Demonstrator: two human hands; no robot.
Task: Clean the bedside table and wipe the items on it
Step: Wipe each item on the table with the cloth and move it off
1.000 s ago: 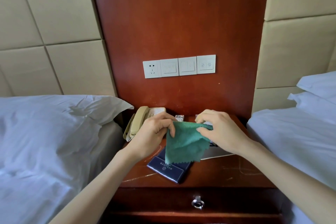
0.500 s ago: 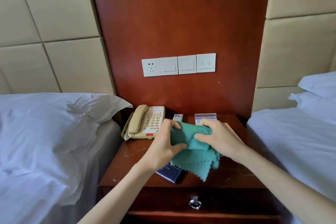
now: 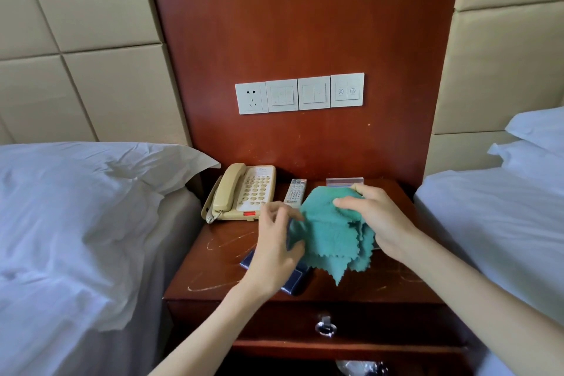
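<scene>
Gripping the bunched green cloth [image 3: 329, 235], the right hand [image 3: 375, 220] holds it above the middle of the counter [image 3: 219, 253], fingers curled over its top. The left hand [image 3: 274, 247] pinches the cloth's left edge between thumb and fingers. A dark blue booklet [image 3: 294, 282] lies beneath them; a beige telephone [image 3: 244, 192] and a remote [image 3: 294, 192] sit behind.

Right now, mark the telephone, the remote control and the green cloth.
telephone [image 3: 256, 191]: head view, on its keypad.
remote control [image 3: 294, 191]: head view, middle of its button face.
green cloth [image 3: 331, 229]: head view, centre of the bunched fabric.
</scene>
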